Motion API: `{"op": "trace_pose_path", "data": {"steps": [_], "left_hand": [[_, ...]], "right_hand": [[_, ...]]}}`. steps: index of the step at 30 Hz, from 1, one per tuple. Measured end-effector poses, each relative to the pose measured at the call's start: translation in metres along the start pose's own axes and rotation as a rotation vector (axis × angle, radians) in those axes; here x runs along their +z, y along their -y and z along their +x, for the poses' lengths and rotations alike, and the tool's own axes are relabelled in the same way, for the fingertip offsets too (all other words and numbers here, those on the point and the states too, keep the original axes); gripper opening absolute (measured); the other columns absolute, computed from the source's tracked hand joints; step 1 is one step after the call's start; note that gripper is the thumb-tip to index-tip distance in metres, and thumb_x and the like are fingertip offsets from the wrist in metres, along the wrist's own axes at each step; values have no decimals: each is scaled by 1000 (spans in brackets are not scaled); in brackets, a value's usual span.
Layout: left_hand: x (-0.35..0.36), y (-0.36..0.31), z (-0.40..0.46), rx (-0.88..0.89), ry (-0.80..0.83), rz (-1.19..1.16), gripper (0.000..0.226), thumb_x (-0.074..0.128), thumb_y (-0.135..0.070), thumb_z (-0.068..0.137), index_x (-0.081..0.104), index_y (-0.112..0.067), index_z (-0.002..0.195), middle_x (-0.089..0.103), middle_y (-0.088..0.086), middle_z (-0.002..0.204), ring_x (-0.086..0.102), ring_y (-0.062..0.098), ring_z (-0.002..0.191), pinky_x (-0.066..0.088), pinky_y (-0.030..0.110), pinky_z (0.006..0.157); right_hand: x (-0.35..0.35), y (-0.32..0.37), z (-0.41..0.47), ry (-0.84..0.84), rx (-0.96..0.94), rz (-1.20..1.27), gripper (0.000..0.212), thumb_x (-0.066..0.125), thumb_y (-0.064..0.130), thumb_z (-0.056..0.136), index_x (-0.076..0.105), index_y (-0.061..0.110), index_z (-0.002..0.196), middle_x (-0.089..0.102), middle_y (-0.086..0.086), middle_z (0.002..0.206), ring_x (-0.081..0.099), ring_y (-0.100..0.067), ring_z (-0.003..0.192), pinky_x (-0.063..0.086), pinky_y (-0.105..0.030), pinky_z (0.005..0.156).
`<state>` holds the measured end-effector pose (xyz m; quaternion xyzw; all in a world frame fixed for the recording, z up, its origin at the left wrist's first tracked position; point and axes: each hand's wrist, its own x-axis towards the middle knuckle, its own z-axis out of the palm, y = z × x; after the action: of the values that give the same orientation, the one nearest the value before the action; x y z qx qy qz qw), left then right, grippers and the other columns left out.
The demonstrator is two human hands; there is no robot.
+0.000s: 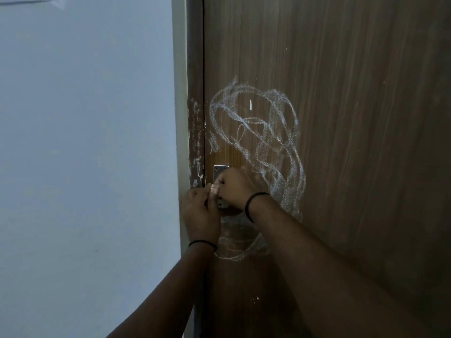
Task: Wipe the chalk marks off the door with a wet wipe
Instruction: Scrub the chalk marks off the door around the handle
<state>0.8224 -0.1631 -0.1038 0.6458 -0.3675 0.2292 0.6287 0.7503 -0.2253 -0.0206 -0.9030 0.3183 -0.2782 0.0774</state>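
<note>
Pinching a small pale wad that we take to be the wet wipe [214, 189], we have both hands bunched together low on the door [353, 118], right in front of the metal lock plate [219, 172]. Our left hand [201, 211] curls its fingers around the wad from below, and our right hand [235, 185] grips it from above and the side, knuckles toward us; only a sliver of the wipe shows between the fingers, so we cannot tell whether it is folded or balled. We judge it soft, limp and damp, light enough to need no force, likely to bunch or slip, so it would handle best flattened under the fingertips with an edge held by the thumb. Above and to the right of the hands, the chalk marks [263, 132] loop broadly across the brown wood-grain face, with more trailing below the plate near our left wrist. A cleaner, warmer patch around the plate suggests that part is done, while most of the scribble remains. A black band [253, 203] sits on each wrist. Left of the door run the scuffed frame [195, 132] and a pale wall [85, 142].
</note>
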Motion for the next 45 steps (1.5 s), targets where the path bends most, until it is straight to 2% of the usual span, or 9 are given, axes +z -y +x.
{"op": "trace_pose_path", "data": {"steps": [4, 8, 17, 20, 22, 25, 31, 38, 45], "left_hand": [[-2, 3, 14, 46, 45, 80, 15, 70, -16, 88, 76, -10, 99, 66, 8, 91, 54, 13, 78, 24, 4, 60], [-3, 8, 12, 147, 62, 173, 7, 73, -15, 85, 76, -10, 89, 63, 6, 83, 50, 10, 72, 25, 7, 61], [-2, 2, -2, 70, 45, 155, 7, 71, -8, 84, 77, -5, 86, 66, 10, 81, 61, 25, 74, 35, 20, 62], [-4, -4, -3, 43, 55, 138, 9, 70, -10, 84, 77, -6, 87, 66, 10, 82, 60, 22, 74, 28, 11, 58], [-4, -5, 0, 15, 47, 123, 10, 70, -13, 84, 77, -7, 88, 68, 8, 85, 58, 17, 74, 24, 4, 60], [-3, -2, 5, -61, 26, 100, 13, 66, -19, 89, 75, -12, 94, 70, 4, 91, 59, 13, 79, 29, 5, 61], [1, 6, -4, 177, 69, 169, 28, 63, -7, 89, 71, -13, 115, 65, 13, 99, 60, 29, 89, 48, 32, 73], [9, 5, -16, 384, 91, 234, 14, 76, -3, 80, 75, -1, 94, 70, 16, 79, 65, 31, 71, 52, 34, 62], [26, -19, -25, -81, -75, -77, 17, 71, -23, 88, 72, -12, 76, 71, 6, 77, 58, 15, 70, 39, 16, 63]], "right_hand": [[-5, -10, 7, 118, -24, 18, 7, 72, 31, 91, 79, 31, 91, 74, 8, 101, 58, -27, 114, 45, -54, 101], [6, -21, 1, -39, -20, 34, 3, 78, 35, 84, 79, 34, 87, 74, 12, 99, 56, -21, 115, 39, -47, 104], [20, -25, -15, -310, -196, -134, 8, 78, 32, 82, 79, 38, 87, 72, 14, 88, 45, -15, 103, 14, -34, 77], [18, -30, -14, -287, -160, -77, 6, 76, 35, 84, 79, 38, 88, 73, 16, 93, 48, -15, 107, 13, -39, 95], [14, -36, -13, -243, -115, 147, 8, 74, 30, 87, 80, 32, 91, 74, 14, 98, 55, -15, 108, 21, -52, 112], [2, -49, -20, -358, -36, 552, 13, 71, 13, 91, 80, 20, 98, 75, 7, 96, 66, -5, 91, 55, -37, 92], [8, -72, -49, -447, 13, 536, 15, 68, 12, 93, 78, 17, 102, 76, 6, 101, 65, -1, 87, 51, -17, 79], [52, -65, -73, -462, 46, 602, 16, 67, 13, 93, 78, 18, 103, 76, 7, 96, 65, 0, 84, 51, -15, 75], [65, -78, -89, -459, 106, 660, 14, 66, 10, 94, 77, 16, 100, 74, 5, 95, 67, -7, 90, 58, -32, 84]]}}
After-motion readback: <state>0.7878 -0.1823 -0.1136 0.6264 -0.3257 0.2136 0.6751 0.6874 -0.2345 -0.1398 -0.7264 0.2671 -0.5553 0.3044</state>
